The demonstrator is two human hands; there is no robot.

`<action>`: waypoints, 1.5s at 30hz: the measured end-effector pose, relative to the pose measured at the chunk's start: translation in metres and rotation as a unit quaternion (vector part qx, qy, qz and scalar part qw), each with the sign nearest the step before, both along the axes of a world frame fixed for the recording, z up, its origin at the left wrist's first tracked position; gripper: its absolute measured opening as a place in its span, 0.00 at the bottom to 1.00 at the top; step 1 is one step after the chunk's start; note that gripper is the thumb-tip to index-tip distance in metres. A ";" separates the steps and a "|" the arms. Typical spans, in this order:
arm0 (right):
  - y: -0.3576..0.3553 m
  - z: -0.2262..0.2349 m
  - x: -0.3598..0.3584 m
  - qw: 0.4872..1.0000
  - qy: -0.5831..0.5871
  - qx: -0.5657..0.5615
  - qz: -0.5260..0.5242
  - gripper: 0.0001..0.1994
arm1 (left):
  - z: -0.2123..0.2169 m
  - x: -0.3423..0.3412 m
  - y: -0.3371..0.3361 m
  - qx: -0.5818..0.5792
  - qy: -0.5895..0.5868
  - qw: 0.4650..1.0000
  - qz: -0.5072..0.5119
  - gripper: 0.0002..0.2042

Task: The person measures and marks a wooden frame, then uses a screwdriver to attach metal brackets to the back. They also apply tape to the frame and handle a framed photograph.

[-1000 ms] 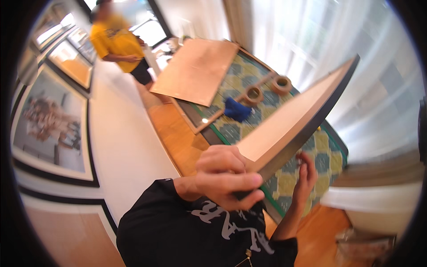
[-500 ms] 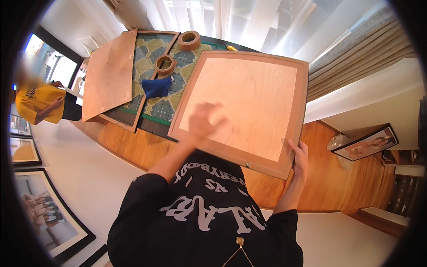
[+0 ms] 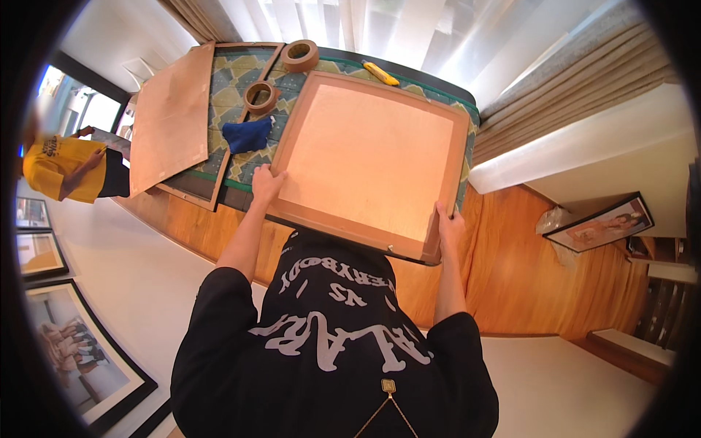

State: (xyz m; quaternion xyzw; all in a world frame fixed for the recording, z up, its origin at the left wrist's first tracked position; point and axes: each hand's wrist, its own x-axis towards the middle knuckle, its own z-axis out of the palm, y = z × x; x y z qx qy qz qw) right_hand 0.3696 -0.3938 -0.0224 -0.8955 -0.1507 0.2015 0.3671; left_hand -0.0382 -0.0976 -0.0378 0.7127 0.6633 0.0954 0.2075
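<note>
A square picture frame lies face down in front of me, its pale wooden backing board [image 3: 365, 160] bordered by brown tape. My left hand [image 3: 267, 185] is closed on its near left edge, thumb on top. My right hand [image 3: 450, 228] grips the near right corner, fingers tucked beneath. The frame rests over the table, with its near edge jutting out toward my body. Left of it lie a crumpled blue cloth [image 3: 248, 136] and a roll of brown tape [image 3: 261, 97]. Another tape roll [image 3: 299, 56] and a yellow utility knife [image 3: 380, 73] sit beyond the frame.
A large brown board [image 3: 173, 117] and a thin wooden frame [image 3: 221, 179] cover the left of the patterned tabletop [image 3: 285, 95]. A person in a yellow shirt [image 3: 66, 168] stands far left. Curtains [image 3: 569, 80] hang behind. A framed picture [image 3: 600, 223] leans at right.
My left hand has come off the backing board to grasp the left edge. The picture frame has lowered and levelled onto the table, uncovering the utility knife. My right hand kept hold.
</note>
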 end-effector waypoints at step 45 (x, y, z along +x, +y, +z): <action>0.323 0.064 -0.716 0.286 0.302 -0.165 0.895 0.27 | -0.136 -0.487 -0.155 -0.312 -0.185 0.879 0.308 0.23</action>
